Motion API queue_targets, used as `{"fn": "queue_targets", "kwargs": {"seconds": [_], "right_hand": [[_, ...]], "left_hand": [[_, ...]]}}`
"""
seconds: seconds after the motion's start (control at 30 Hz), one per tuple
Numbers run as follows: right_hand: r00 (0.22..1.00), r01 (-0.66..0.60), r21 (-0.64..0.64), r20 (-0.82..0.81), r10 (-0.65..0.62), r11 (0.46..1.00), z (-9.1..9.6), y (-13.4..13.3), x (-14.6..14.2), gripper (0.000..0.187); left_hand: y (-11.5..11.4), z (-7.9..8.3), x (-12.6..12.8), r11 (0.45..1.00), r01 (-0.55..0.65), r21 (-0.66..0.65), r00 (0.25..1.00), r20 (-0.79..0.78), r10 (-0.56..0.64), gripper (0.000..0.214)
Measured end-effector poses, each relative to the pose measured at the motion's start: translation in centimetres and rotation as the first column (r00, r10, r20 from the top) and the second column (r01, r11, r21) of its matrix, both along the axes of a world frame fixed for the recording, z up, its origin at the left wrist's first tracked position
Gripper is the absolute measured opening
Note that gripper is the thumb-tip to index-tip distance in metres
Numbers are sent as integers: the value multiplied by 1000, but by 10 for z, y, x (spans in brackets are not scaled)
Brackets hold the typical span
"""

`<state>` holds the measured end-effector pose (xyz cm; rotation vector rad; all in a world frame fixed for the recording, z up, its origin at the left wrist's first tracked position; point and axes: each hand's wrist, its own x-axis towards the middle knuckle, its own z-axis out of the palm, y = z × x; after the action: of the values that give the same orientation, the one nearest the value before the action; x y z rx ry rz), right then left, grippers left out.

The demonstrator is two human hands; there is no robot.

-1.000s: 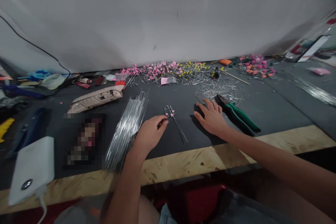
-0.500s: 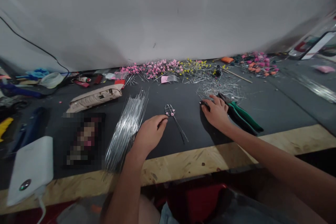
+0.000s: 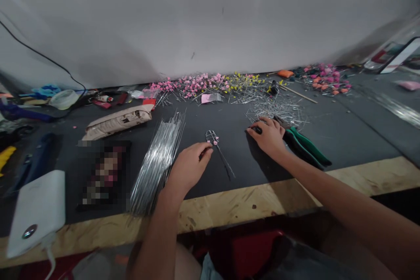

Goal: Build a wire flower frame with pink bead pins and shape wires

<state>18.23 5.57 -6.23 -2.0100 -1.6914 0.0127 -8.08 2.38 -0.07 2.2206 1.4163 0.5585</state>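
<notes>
My left hand (image 3: pixel 188 167) rests on the dark mat, its fingers pinched together at the lower end of a small wire piece (image 3: pixel 218 149) with tiny pink beads. My right hand (image 3: pixel 269 135) lies palm down further right, fingers curled over a small dark object (image 3: pixel 257 130) at the edge of a heap of short cut wires (image 3: pixel 278 110). Green-handled pliers (image 3: pixel 303 144) lie just right of that hand. A bundle of long silver wires (image 3: pixel 159 159) lies left of my left hand.
Pink and yellow bead-headed pins (image 3: pixel 210 84) are strewn along the wall, with more pink and orange ones (image 3: pixel 324 79) at the right. A paper packet (image 3: pixel 118 121), a white power bank (image 3: pixel 34 212) and assorted tools lie at the left. The wooden table edge (image 3: pixel 246 203) runs in front.
My right hand moved forward and slightly right, from flat on the mat to the edge of the cut-wire heap, and curled over a small dark object. My left hand barely moved.
</notes>
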Motion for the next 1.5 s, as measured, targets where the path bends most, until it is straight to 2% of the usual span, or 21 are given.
{"fn": "queue_targets", "kwargs": {"seconds": [0.23,0.37,0.47,0.5,0.6,0.67,0.7,0.73,0.8,0.87,0.93,1.13,1.27,1.5], "right_hand": [[997,9,-1,-80,-9,1000,0,3,3,25],[992,14,-7,-129,-15,1000,6,2,1,22],[944,-25,-15,-329,19,1000,17,-4,-1,18],[895,-69,-28,-443,50,997,23,-7,-3,18],[797,-206,-77,-592,121,976,41,-22,-11,26],[536,-358,-125,-839,93,925,53,-34,-17,29],[430,-400,-130,-901,60,907,58,-39,-21,27],[342,-437,-123,-939,38,891,62,-44,-23,25],[221,-487,-98,-975,14,868,68,-51,-27,20],[129,-525,-57,-992,13,849,72,-55,-29,15],[65,-544,-26,-998,11,839,74,-57,-30,11],[4,-616,6,-1000,11,788,78,-64,-33,9],[-9,-613,6,-1000,1,790,79,-71,-36,9],[12,-604,-26,-1000,-23,797,89,-76,-38,16]], "left_hand": [[-5,11,10,1000,7,8,1000,13,-8,24],[-5,13,20,999,25,19,1000,17,-26,23],[-4,12,27,999,29,20,999,45,-29,22],[-4,12,29,999,29,13,998,63,-30,22],[-7,11,36,999,32,-40,987,157,-25,21],[-11,11,41,995,33,-94,961,275,-6,22],[-13,10,44,992,36,-121,938,346,8,23],[-15,10,47,989,41,-143,909,417,23,23],[-20,10,52,985,54,-163,842,538,42,23],[-23,10,56,988,63,-140,795,605,35,22],[-26,11,58,994,64,-93,789,615,7,21],[-30,10,61,999,41,-2,833,552,-33,21],[-34,10,62,999,-3,53,853,521,-25,20],[-34,12,62,991,-44,129,793,608,-44,16]]}}
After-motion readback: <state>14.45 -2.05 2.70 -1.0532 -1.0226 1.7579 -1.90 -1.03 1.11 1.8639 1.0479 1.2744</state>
